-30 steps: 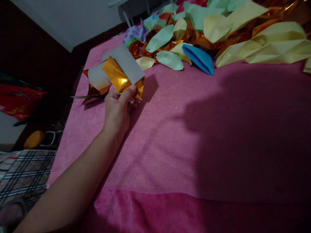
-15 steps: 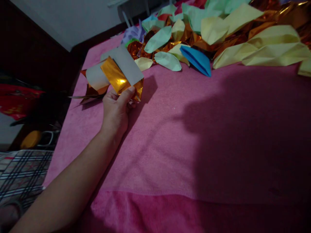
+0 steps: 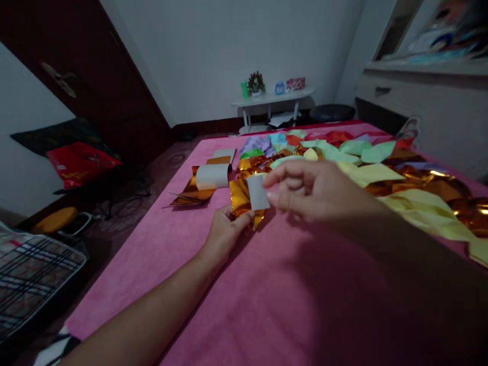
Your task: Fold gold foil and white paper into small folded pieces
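I am holding the gold foil sheet (image 3: 244,201) low over the pink towel (image 3: 236,284), my left hand (image 3: 224,231) still pinching its bottom edge. My right hand (image 3: 308,190) has now come in, fingertips closing on its white flap, so folding is starting.

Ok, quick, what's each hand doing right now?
Left hand: closed on the gold foil sheet with the grey back.
Right hand: fingertips pinching that sheet's grey edge.
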The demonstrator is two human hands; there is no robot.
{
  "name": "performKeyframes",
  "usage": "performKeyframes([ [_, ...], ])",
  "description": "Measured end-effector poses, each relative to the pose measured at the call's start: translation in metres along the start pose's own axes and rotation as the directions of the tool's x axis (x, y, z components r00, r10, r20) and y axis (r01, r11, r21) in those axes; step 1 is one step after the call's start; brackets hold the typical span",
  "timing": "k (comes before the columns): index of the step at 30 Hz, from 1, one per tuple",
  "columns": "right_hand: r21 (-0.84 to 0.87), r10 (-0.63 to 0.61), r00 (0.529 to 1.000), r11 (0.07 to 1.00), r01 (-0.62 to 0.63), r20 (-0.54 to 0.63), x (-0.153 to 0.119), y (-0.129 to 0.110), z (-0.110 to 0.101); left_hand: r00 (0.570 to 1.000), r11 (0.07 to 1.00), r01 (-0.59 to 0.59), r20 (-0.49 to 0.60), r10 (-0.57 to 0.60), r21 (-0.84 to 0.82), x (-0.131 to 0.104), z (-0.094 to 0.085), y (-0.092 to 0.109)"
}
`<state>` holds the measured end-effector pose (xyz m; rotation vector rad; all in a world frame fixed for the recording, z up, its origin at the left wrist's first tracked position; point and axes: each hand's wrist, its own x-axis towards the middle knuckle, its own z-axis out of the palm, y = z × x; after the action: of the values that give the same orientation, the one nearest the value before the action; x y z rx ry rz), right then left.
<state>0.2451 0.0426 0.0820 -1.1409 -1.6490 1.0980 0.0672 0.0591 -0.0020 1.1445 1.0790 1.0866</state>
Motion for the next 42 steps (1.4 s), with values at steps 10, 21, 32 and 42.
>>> performKeyframes([
  [10, -0.094, 0.237, 0.971, 0.967, -0.235, 0.007, 0.000, 0.051, 0.041, 0.987, 1.000, -0.003, 0.161, 0.007, -0.025, 0.005, -0.010, -0.003],
  [21, 0.135, 0.290, 0.957, 0.948, -0.288, 0.007, -0.003, 0.063, 0.050, 0.952, 1.000, -0.004, 0.305, 0.003, 0.003, 0.007, -0.016, 0.000],
  [32, 0.219, 0.260, 0.963, 0.946, -0.240, -0.066, -0.005, 0.064, 0.047, 0.856, 0.969, 0.225, 0.455, -0.245, 0.099, 0.008, -0.027, 0.009],
  [42, 0.259, 0.264, 0.963, 0.935, -0.244, -0.047, -0.004, 0.066, 0.045, 0.933, 0.970, 0.238, 0.286, -0.216, -0.044, 0.001, -0.016, 0.008],
])
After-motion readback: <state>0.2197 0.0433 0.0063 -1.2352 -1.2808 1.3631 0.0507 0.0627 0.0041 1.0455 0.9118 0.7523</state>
